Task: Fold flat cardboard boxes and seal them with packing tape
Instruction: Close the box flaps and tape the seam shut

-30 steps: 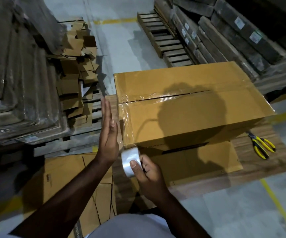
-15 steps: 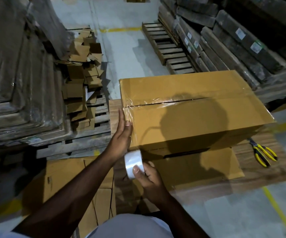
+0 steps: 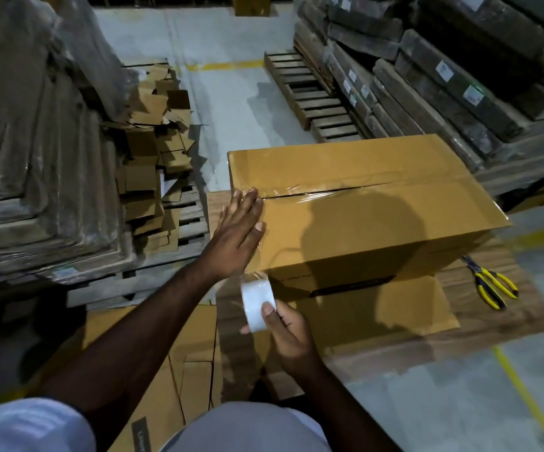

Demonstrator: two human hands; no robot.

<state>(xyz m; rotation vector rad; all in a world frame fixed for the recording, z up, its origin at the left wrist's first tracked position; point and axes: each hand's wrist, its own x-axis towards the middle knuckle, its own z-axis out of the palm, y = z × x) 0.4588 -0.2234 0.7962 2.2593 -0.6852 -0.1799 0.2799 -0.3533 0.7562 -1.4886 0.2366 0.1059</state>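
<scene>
The folded box (image 3: 362, 210) lay on a sheet of flat cardboard (image 3: 411, 308) over a wooden pallet (image 3: 499, 308), its long axis running left to right, with the centre seam (image 3: 329, 192) following that same line under a strip of clear tape. The left hand (image 3: 238, 233) lay flat on the box's near-left corner, fingers (image 3: 248, 200) straight and pressed on the tape where the seam met the left edge, gripping nothing. The right hand (image 3: 285, 331) sat just near of the box's near face, its thumb and fingers curled round the tape roll (image 3: 257, 301), and a run of clear tape seemed to lead from the roll up over the left end. So the seam stretched away rightward from the left fingers, and the left hand was the nearer one to it. The scissors (image 3: 489, 285) lay well off to the right on the pallet, closer to the right hand.

A second before, the left hand had stood edge-up beside the box's left end, clear of it; half a second before, it touched that end; by this moment it had climbed onto the top and flattened over the seam. The roll had hardly shifted.
</scene>
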